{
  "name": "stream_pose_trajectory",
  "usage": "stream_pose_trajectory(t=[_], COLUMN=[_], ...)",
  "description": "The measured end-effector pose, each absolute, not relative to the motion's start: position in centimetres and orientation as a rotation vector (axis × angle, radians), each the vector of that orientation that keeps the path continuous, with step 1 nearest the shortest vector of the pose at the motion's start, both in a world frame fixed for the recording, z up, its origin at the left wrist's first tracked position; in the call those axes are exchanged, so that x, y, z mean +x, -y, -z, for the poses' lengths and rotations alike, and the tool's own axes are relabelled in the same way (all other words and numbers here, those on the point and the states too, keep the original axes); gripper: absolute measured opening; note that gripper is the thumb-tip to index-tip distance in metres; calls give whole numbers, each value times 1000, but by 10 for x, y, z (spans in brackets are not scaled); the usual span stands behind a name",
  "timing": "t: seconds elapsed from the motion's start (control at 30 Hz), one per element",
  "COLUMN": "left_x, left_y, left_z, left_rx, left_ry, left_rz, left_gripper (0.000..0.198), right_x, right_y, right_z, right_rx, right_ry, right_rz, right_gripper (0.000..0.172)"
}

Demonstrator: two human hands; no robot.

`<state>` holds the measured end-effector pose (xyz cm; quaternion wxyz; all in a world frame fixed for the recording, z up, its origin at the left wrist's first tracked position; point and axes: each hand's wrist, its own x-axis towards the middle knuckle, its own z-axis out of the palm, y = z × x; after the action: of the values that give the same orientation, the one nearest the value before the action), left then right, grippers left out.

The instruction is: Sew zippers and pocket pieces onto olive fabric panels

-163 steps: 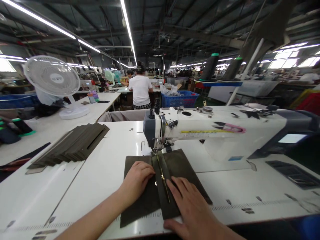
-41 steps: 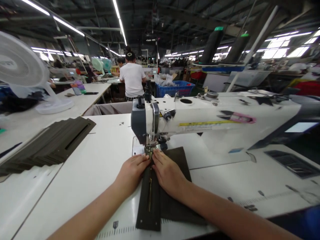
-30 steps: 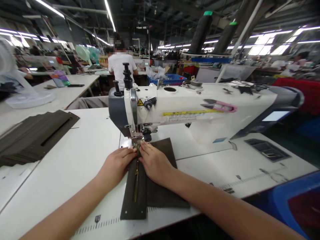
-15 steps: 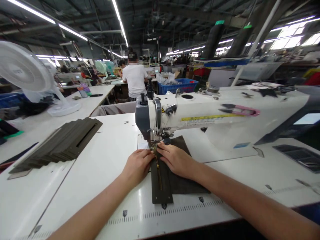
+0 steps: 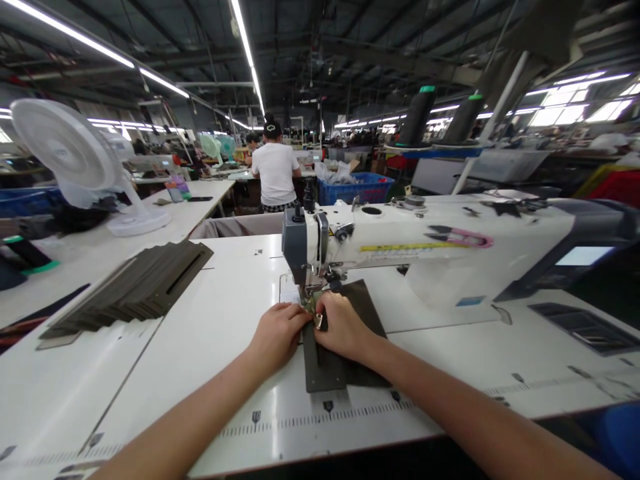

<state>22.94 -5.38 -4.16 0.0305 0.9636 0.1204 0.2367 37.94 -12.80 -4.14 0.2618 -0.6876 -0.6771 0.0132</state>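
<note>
A dark olive fabric panel (image 5: 325,377) with a long slot lies under the needle area of a white sewing machine (image 5: 390,233). A larger olive piece (image 5: 367,313) lies beneath it to the right. My left hand (image 5: 280,333) is at the panel's left edge, fingers together and fingertips pressed on it near the presser foot (image 5: 311,293). Curled in a pinch, my right hand (image 5: 343,327) grips a shiny metal zipper slider (image 5: 319,321) just in front of the foot. Its fingers partly cover the zipper.
Left of my hands lies a stack of slotted olive panels (image 5: 135,287). A white fan (image 5: 70,147) stands on the side table. Pink-handled thread snips (image 5: 460,235) rest on the machine arm. A person in white (image 5: 274,170) and a blue crate (image 5: 355,190) are beyond.
My right hand has gone from lying flat on the fabric to a curled pinch at the zipper slider. The slider has moved up toward the foot. My left hand stays nearly in place.
</note>
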Motion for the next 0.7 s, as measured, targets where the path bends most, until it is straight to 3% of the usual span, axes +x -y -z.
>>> stream_pose_trajectory(t=[0.17,0.43,0.6,0.7], left_x=[228,229,227,228], left_y=[61,70,69,68], left_z=[44,48,51,52], left_rx=[2977,2958,2910,2922], left_ry=[-318,-390,-413,-398], left_rz=[-709,-754,-820,-862], left_gripper=[28,21,25,25], right_x=[371,370,364,358], right_y=[148,163,192,211], right_z=[38,42,30,33], right_rx=[-1768,-1708,-1638,-1612], right_ry=[1935,1860,2075,2209], right_rz=[-11,24,127,215], right_gripper=[19,12,23,41])
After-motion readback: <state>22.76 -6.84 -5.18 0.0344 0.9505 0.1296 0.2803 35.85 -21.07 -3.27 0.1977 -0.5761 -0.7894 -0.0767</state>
